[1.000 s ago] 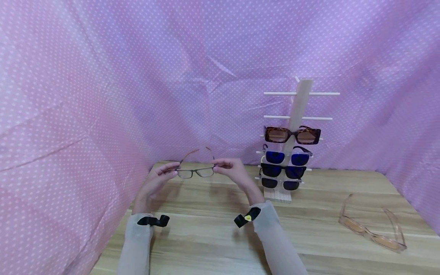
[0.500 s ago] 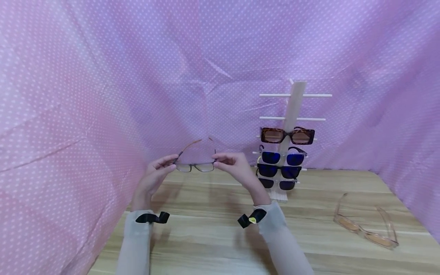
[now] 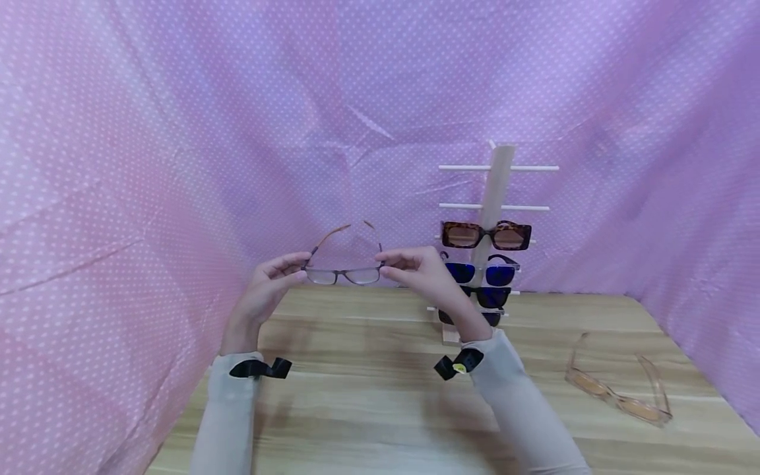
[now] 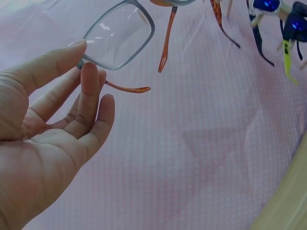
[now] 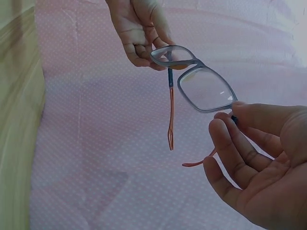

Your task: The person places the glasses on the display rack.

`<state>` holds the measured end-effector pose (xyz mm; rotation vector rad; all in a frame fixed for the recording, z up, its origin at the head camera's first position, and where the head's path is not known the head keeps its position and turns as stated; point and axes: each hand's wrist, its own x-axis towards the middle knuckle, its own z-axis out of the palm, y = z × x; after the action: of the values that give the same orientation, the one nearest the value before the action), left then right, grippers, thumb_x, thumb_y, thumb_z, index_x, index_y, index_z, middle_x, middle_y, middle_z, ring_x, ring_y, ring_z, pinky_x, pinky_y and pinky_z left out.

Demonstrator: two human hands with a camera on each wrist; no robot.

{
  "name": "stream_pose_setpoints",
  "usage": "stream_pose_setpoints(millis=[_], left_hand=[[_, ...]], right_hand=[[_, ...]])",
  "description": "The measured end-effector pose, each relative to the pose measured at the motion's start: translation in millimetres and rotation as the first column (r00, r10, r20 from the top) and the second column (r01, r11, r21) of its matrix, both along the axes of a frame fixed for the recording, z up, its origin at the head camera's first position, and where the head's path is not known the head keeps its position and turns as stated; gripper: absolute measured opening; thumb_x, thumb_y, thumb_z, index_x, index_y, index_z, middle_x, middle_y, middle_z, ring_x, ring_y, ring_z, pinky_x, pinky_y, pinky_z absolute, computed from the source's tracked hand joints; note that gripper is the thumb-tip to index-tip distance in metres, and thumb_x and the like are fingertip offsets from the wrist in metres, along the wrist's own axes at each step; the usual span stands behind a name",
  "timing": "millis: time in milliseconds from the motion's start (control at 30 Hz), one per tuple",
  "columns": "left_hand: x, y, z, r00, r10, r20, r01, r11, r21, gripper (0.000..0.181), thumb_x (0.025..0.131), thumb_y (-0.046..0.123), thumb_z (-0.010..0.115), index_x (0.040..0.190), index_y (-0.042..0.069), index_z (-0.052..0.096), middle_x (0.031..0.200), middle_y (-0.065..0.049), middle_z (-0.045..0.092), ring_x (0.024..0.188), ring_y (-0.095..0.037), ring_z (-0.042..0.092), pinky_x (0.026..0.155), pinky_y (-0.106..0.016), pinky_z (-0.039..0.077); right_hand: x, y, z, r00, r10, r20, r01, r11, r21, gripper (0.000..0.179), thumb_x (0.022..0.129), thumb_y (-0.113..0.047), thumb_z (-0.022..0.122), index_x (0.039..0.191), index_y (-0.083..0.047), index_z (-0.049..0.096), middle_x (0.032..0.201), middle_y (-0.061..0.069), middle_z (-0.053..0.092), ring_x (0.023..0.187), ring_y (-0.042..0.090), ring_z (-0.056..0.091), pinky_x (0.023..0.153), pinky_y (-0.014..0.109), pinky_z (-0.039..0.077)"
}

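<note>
Both hands hold one pair of eyeglasses (image 3: 336, 277) in the air above the table, with dark frames, clear lenses and orange-brown temple tips. My left hand (image 3: 265, 290) pinches the left corner by the hinge between thumb and fingers; the left wrist view shows the left hand (image 4: 57, 110) at the rim of one lens. At the opposite corner my right hand (image 3: 427, 277) pinches the frame, and in the right wrist view the right hand (image 5: 268, 158) grips beside the hinge. The temples are unfolded and point away from me.
A wooden display stand (image 3: 495, 191) with white crossbars is behind my right hand. It bears tortoiseshell sunglasses (image 3: 487, 235) and several darker-lensed pairs below, partly hidden by the right forearm. Clear amber-tinted glasses (image 3: 617, 399) lie on the wooden table (image 3: 356, 409). A dotted pink cloth (image 3: 237, 132) surrounds it.
Both hands have raised the eyeglasses and brought them slightly nearer the stand. The right hand has shifted right, its forearm now covering part of the lower sunglasses. The head view has turned slightly right.
</note>
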<state>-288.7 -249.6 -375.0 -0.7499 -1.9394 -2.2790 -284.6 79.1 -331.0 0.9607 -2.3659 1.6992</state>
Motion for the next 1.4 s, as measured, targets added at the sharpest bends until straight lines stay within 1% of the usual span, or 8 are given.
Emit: stream_pose_setpoints(millis=[100, 267, 433, 600, 800, 1000, 1233, 1400], left_hand=[[3.0, 7.4, 9.1, 1.0, -0.015, -0.021, 0.015, 1.0, 0.014, 0.042, 0.093, -0.017, 0.058, 0.119, 0.013, 0.074, 0.114, 0.003, 0.074, 0.102, -0.006, 0.066, 0.091, -0.019, 0.054], [7.5, 20.4, 20.5, 0.998, -0.03, -0.061, 0.03, 1.0, 0.008, 0.041, 0.092, -0.016, 0.059, 0.121, 0.01, 0.073, 0.114, 0.001, 0.074, 0.101, -0.007, 0.066, 0.088, -0.018, 0.054], [9.5, 34.8, 31.1, 0.996, -0.053, -0.076, 0.052, 0.998, -0.023, 0.04, 0.093, -0.013, 0.061, 0.125, 0.008, 0.072, 0.114, 0.003, 0.073, 0.101, -0.007, 0.065, 0.09, -0.018, 0.053], [11.0, 51.4, 39.5, 0.992, -0.084, -0.098, 0.08, 0.996, -0.039, 0.04, 0.093, -0.014, 0.062, 0.126, 0.007, 0.071, 0.115, 0.001, 0.072, 0.101, -0.009, 0.066, 0.091, -0.019, 0.055], [15.3, 71.1, 49.7, 0.988, -0.101, -0.116, 0.093, 0.993, -0.074, 0.037, 0.092, -0.01, 0.066, 0.127, 0.002, 0.069, 0.114, 0.003, 0.072, 0.102, -0.01, 0.066, 0.092, -0.022, 0.056], [17.1, 91.2, 57.2, 0.986, -0.124, -0.113, 0.117, 0.991, -0.067, 0.036, 0.091, -0.008, 0.069, 0.125, 0.004, 0.071, 0.112, 0.0, 0.072, 0.101, -0.011, 0.066, 0.091, -0.022, 0.056], [18.6, 111.9, 58.5, 0.979, -0.164, -0.125, 0.158, 0.986, -0.054, 0.045, 0.087, -0.015, 0.068, 0.114, 0.019, 0.076, 0.105, 0.003, 0.072, 0.094, -0.009, 0.067, 0.085, -0.02, 0.056], [21.2, 123.7, 60.0, 0.976, -0.185, -0.117, 0.181, 0.982, -0.048, 0.045, 0.085, -0.016, 0.069, 0.109, 0.022, 0.077, 0.099, 0.004, 0.072, 0.089, -0.008, 0.067, 0.079, -0.019, 0.056]], right_hand=[[4.0, 8.9, 12.4, 0.999, 0.006, -0.036, -0.005, 1.0, 0.027, 0.024, 0.095, -0.013, 0.072, 0.118, -0.007, 0.076, 0.109, 0.01, 0.078, 0.09, 0.023, 0.072, 0.069, 0.024, 0.056], [10.5, 23.6, 28.0, 0.998, -0.006, -0.061, 0.009, 0.998, 0.061, 0.025, 0.094, -0.013, 0.073, 0.119, -0.007, 0.075, 0.107, 0.01, 0.078, 0.087, 0.011, 0.07, 0.069, 0.023, 0.054], [14.2, 42.0, 37.4, 0.997, -0.001, -0.071, 0.006, 0.998, 0.069, 0.028, 0.094, -0.011, 0.073, 0.121, -0.004, 0.074, 0.112, 0.014, 0.076, 0.086, 0.011, 0.068, 0.067, 0.021, 0.051], [17.1, 61.3, 45.0, 0.995, 0.008, -0.101, -0.003, 0.999, 0.054, 0.027, 0.094, -0.007, 0.073, 0.12, -0.001, 0.073, 0.112, 0.015, 0.075, 0.09, 0.01, 0.071, 0.074, 0.021, 0.056], [26.3, 84.7, 51.4, 0.995, -0.01, -0.1, 0.015, 0.999, 0.05, 0.026, 0.093, -0.004, 0.073, 0.118, -0.002, 0.074, 0.105, 0.006, 0.076, 0.094, 0.01, 0.072, 0.083, 0.024, 0.059], [32.8, 106.5, 56.1, 0.994, -0.072, -0.087, 0.08, 0.993, 0.091, 0.026, 0.092, -0.01, 0.076, 0.118, -0.005, 0.075, 0.104, 0.0, 0.078, 0.092, 0.01, 0.074, 0.08, 0.023, 0.059], [39.7, 128.3, 52.8, 0.99, -0.123, -0.071, 0.131, 0.983, 0.126, 0.023, 0.091, -0.014, 0.078, 0.114, -0.01, 0.078, 0.099, -0.006, 0.078, 0.083, 0.015, 0.071, 0.07, 0.024, 0.056], [48.9, 139.4, 52.1, 0.988, -0.138, -0.064, 0.145, 0.982, 0.122, 0.023, 0.09, -0.011, 0.078, 0.113, -0.007, 0.078, 0.099, -0.007, 0.078, 0.085, 0.011, 0.07, 0.068, 0.024, 0.055]])
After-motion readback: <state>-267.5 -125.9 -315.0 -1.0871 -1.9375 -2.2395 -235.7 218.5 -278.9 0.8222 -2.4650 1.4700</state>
